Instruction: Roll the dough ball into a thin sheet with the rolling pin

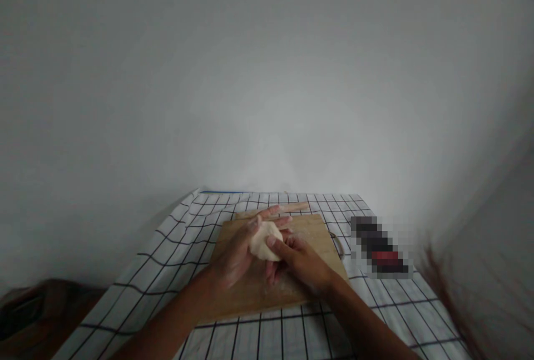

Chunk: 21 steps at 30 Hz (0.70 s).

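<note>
A pale, roundish piece of dough (263, 242) is held between both hands, above a floured wooden cutting board (233, 299). My left hand (237, 257) supports it from the left, the dough against its palm and its fingers stretching away to the right. On the dough's right edge presses the thumb of my right hand (302, 262), while its other fingers curl beside and below. Part of the dough's underside is hidden by the hands. White flour marks show on my fingers.
Behind the board lies a light wooden stick, like a rolling pin (294, 207). A white tablecloth with dark grid lines (196, 254) covers the table. To the right, a dark and red thing (381, 248) is pixelated. A plain wall (267, 82) rises at the back.
</note>
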Motion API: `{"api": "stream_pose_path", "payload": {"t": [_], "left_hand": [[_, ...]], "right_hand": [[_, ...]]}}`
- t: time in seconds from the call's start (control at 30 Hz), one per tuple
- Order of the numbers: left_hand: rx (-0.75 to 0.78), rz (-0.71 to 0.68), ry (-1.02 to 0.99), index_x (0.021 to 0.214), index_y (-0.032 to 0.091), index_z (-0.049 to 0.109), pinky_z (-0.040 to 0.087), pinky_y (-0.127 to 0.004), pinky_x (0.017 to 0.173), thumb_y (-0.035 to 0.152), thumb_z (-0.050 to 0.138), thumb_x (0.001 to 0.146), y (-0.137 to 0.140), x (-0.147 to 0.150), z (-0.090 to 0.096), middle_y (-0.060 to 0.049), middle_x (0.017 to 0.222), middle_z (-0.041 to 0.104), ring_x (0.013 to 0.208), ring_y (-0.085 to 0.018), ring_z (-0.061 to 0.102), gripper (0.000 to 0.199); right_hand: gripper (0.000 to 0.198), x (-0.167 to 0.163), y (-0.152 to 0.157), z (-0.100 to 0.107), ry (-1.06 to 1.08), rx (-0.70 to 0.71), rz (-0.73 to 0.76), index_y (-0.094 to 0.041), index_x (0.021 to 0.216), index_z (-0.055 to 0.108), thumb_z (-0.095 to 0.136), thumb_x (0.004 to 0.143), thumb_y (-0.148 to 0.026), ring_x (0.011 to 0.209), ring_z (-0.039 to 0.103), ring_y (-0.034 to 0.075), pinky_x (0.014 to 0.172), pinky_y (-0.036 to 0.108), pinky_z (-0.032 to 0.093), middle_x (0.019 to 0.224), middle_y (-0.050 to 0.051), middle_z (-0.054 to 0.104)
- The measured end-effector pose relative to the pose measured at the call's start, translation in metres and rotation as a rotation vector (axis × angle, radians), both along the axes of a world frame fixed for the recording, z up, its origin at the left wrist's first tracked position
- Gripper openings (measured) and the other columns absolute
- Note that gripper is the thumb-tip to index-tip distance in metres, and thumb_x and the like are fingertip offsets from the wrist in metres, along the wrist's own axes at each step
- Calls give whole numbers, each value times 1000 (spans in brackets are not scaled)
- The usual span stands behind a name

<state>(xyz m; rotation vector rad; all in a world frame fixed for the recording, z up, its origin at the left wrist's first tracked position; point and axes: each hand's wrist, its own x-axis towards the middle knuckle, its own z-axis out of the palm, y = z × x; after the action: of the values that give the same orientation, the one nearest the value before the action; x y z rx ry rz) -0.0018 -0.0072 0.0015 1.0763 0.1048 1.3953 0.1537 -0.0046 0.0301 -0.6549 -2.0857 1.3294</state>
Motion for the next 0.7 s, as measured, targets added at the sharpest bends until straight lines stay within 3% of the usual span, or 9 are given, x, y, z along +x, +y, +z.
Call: {"api": "stream_pose_path", "payload": {"t": [0.07, 0.17, 0.27, 0.37, 0.53, 0.6, 0.7], "left_hand": [[-27, 18, 24, 110, 14, 69, 59, -36, 72, 60, 60, 87, 0, -1, 0, -17, 106, 73, 87, -27, 72, 53], [-58, 119, 65, 81, 15, 69, 57, -33, 56, 58, 61, 87, 1, -1, -2, -14, 92, 75, 74, -27, 73, 44], [-102, 208, 40, 69, 17, 62, 57, -32, 53, 56, 61, 88, 0, -1, -2, -11, 83, 74, 72, -26, 73, 44], [-125, 217, -25, 79, 17, 63, 59, -36, 62, 59, 59, 89, -3, -2, 2, -11, 87, 75, 82, -28, 74, 43], [-106, 30, -115, 117, 17, 64, 58, -40, 84, 64, 54, 90, -6, 1, 8, -15, 118, 71, 111, -29, 66, 56], [-79, 66, -70, 116, 17, 65, 60, -37, 78, 59, 59, 89, -6, 4, 5, -15, 119, 70, 105, -28, 69, 50], [-52, 206, 0, 103, 17, 66, 57, -29, 53, 53, 61, 90, -7, 8, -3, -12, 107, 73, 73, -22, 72, 39]], "right_hand": [[60, -1, 1, -3, -22, -48, 23, -14, 69, 66, 46, 95, -64, 55, 60, 13, 57, 26, 48, 64, 4, 65], [55, -3, 1, -6, -22, -98, 17, -15, 76, 67, 54, 89, -66, 57, 61, 12, 57, 25, 48, 69, 3, 66], [49, -6, 1, -8, -16, -139, 26, -14, 84, 67, 62, 86, -63, 57, 61, 10, 55, 23, 49, 75, 2, 68], [46, -8, -3, -8, 3, -143, 47, -14, 86, 68, 63, 88, -59, 57, 60, 10, 54, 21, 48, 76, 3, 67], [51, -8, -8, -2, 115, -172, 41, -13, 86, 67, 56, 91, -62, 57, 61, 11, 50, 20, 47, 75, 4, 67], [54, -6, -7, -1, 116, -189, 47, -12, 83, 67, 52, 93, -63, 54, 60, 10, 47, 19, 46, 70, 4, 66], [55, -6, -6, -3, 76, -183, 70, -11, 82, 69, 50, 94, -61, 54, 60, 10, 47, 19, 46, 74, 6, 67]]}}
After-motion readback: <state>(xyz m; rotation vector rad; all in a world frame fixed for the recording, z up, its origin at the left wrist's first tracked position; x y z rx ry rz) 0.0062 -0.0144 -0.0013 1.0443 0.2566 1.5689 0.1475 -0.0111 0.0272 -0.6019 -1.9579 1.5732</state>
